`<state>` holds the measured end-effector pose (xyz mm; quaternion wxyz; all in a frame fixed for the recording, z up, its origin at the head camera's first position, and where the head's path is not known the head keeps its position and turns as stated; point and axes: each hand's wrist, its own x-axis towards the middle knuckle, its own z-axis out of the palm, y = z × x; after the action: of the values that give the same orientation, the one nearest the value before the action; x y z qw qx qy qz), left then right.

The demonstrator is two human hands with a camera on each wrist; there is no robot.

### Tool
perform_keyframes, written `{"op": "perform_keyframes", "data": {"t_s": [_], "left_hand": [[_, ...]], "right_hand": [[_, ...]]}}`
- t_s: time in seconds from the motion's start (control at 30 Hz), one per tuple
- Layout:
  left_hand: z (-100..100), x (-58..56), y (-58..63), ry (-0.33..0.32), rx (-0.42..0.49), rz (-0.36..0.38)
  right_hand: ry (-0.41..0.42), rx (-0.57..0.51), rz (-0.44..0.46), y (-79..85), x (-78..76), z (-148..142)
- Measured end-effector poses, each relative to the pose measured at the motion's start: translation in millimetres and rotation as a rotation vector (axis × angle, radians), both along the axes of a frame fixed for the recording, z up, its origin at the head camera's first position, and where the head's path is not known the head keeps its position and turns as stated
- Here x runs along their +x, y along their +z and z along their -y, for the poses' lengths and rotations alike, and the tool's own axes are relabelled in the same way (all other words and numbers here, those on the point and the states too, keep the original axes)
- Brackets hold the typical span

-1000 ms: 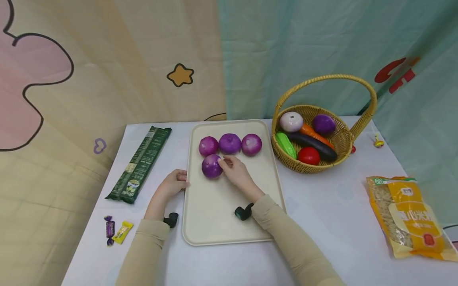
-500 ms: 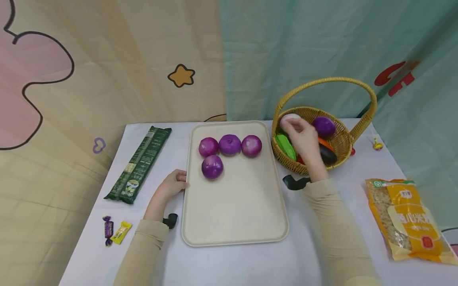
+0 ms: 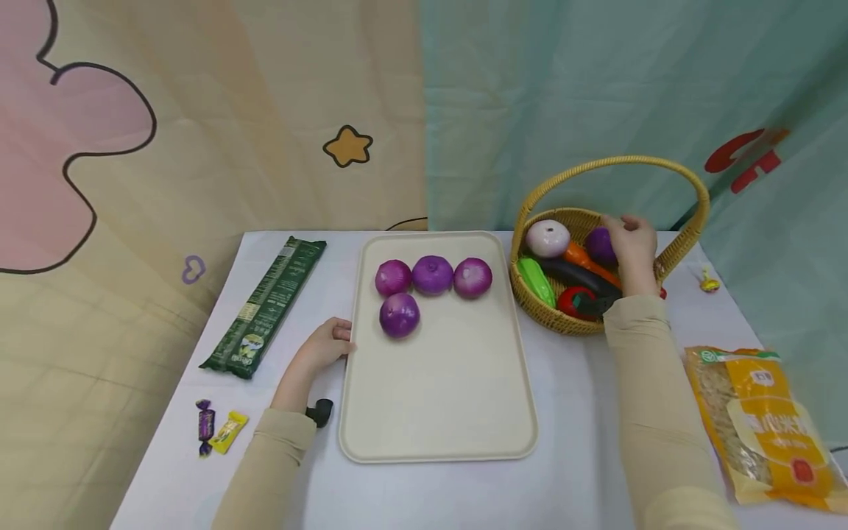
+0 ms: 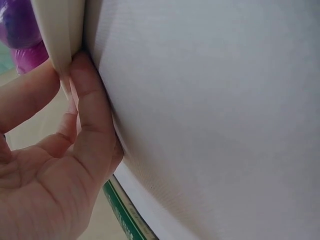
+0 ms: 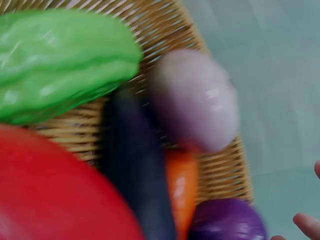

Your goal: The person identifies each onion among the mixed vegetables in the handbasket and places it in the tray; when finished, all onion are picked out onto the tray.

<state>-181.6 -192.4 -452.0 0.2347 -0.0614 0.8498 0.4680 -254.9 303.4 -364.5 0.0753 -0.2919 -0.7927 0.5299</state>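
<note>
We note purple veg. [image 3: 599, 247] in basket [image 3: 555, 322], next to orange carrot [image 3: 578, 255]. R. hand [image 3: 634, 252] just beside it, fingers loose, not grasping. L. hand [image 3: 326, 344] pinches L. edge of tray [image 3: 437, 397]; we count 4 purple onions [image 3: 400, 315] on it. Grn. pkt. [image 3: 265, 313] farther L. on tabletop [image 3: 450, 497].

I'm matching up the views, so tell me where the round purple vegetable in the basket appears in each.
Head: the round purple vegetable sits right of centre, inside the basket, partly covered by the right hand.
Left wrist: not in this picture.
Right wrist: at the bottom edge, right of centre, cut off by the frame.
Landmark shared by head and right wrist: the orange carrot beside it.
</note>
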Motion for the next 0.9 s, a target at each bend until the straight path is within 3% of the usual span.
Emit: {"op": "perform_keyframes", "data": {"t_s": [0.1,0.27,0.53,0.77,0.9], "left_hand": [[-2.3,-0.1,-1.8,0.002,0.013,0.002],[-4.0,1.1,-2.4,0.015,0.018,0.012],[-4.8,2.2,1.0,0.026,0.015,0.021],[-3.1,-0.3,-1.2,0.018,0.012,0.016],[-1.2,0.0,0.5,0.027,0.004,0.014]], "right_hand": [[-0.003,-0.012,0.039,-10.0,-0.3,-4.2],[-0.017,0.078,0.095,-21.5,1.2,-6.3],[-0.069,0.141,0.096,-28.6,1.9,-5.3],[-0.064,0.058,0.119,-12.7,7.8,-1.3],[0.005,-0.021,0.101,4.5,16.9,9.0]]}}
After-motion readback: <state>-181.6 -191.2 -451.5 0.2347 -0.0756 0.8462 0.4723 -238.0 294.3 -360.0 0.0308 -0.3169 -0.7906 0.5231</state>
